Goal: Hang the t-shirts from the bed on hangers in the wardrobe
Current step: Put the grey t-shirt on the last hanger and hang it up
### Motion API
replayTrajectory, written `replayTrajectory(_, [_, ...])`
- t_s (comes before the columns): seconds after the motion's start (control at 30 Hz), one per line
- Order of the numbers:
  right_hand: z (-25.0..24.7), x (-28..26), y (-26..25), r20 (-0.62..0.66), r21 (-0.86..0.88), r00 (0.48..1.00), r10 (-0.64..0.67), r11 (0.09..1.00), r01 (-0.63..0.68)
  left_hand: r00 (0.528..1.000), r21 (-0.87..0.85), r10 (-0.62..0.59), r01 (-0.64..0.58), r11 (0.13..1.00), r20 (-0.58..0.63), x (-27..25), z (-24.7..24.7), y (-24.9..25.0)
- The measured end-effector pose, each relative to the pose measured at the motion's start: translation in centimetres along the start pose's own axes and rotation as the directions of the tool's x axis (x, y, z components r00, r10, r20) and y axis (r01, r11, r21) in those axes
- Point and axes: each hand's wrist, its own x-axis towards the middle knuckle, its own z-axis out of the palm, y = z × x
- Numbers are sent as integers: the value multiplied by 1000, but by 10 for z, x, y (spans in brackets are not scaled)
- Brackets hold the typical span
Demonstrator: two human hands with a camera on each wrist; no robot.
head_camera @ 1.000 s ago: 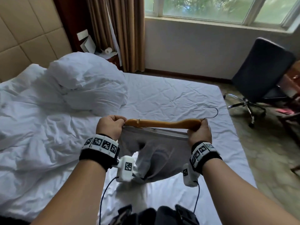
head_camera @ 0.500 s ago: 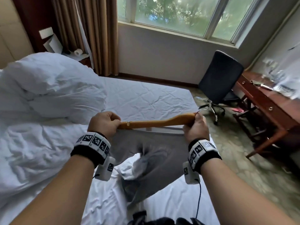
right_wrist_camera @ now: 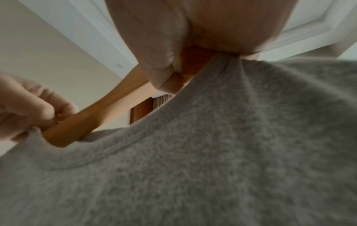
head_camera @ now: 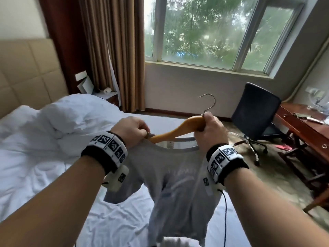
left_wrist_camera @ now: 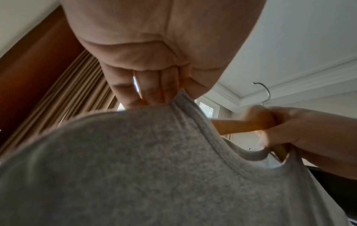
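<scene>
Hanger (head_camera: 175, 130) now tilted up, both hands on it and t-shirt (head_camera: 179, 186)

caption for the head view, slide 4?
Both hands work a wooden hanger into a grey t-shirt's collar above the bed.

Count: one grey knit t-shirt (head_camera: 179, 177), one tan wooden hanger with a metal hook (head_camera: 179, 130), one black swivel office chair (head_camera: 254, 111), one red-brown wooden desk (head_camera: 302, 129), one white toilet-paper roll (head_camera: 107, 90).
</scene>
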Motion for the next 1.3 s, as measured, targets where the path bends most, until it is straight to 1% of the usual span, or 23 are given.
replayTrajectory(0.07, [-11,23,-10,-7,27,999,-52,998,52,999,-29,1,-3,1000,-39,10,-10,23])
replayTrajectory(0.17, [-31,63,-22,-33,80,991,-129,988,131,989,-166,14,-39,985,-149,26,-26,59])
replayTrajectory(0.2, [-35,73,-23,-11,95,991,-136,986,136,986,-210,16,-51,976,-166,32,-30,67])
replayTrajectory(0.27, [-40,88,-17,71,114,989,-126,987,118,989,-254,16,-54,966,-147,40,-34,80])
replayTrajectory(0.33, [-42,96,-3,114,118,987,-115,988,101,992,-209,24,-50,977,-122,49,-31,90])
replayTrajectory(0.4, [-45,101,6,121,140,984,-132,983,115,995,-107,48,-57,993,-89,56,-26,106])
replayTrajectory(0.5, [-54,113,6,106,176,978,-179,972,158,996,-25,85,-85,996,-10,67,-12,138])
replayTrajectory(0.53, [-57,119,6,117,175,974,-195,969,173,997,-8,81,-81,997,-5,72,-8,148])
replayTrajectory(0.6, [-65,130,4,170,169,960,-223,966,194,997,-15,66,-67,998,-43,83,-4,165])
replayTrajectory(0.67, [-73,141,3,234,160,932,-278,956,245,996,-59,43,-48,997,-74,91,-5,178])
replayTrajectory(0.73, [-86,154,4,331,166,886,-324,945,283,997,-56,10,-14,998,-82,98,-10,184])
replayTrajectory(0.77, [-92,163,7,390,192,860,-330,942,275,996,-50,-6,2,999,-84,100,-15,185])
replayTrajectory(0.83, [-107,181,16,534,283,786,-311,942,180,995,-38,-31,28,999,-96,102,-24,182])
replayTrajectory(0.87, [-112,189,22,581,313,754,-306,939,140,993,-27,-38,35,999,-108,103,-30,179])
replayTrajectory(0.9, [-115,196,28,603,320,736,-306,939,127,992,-17,-41,39,999,-117,104,-35,176])
replayTrajectory(0.93, [-118,201,31,609,304,728,-314,940,152,992,-12,-40,39,999,-120,105,-41,175])
replayTrajectory(0.97, [-120,202,31,603,275,728,-327,941,195,993,-11,-34,33,999,-115,105,-47,174])
replayTrajectory(1.03, [-123,199,28,556,240,753,-351,936,259,996,-2,-17,17,1000,-92,107,-59,176])
replayTrajectory(1.07, [-122,200,26,529,241,772,-352,935,261,996,8,-6,7,1000,-91,108,-66,178])
replayTrajectory(1.2, [-128,199,19,430,314,842,-325,928,198,994,18,33,-32,999,-104,116,-85,185])
replayTrajectory(1.3, [-129,202,16,364,313,886,-285,934,172,996,37,54,-51,998,-74,119,-94,191])
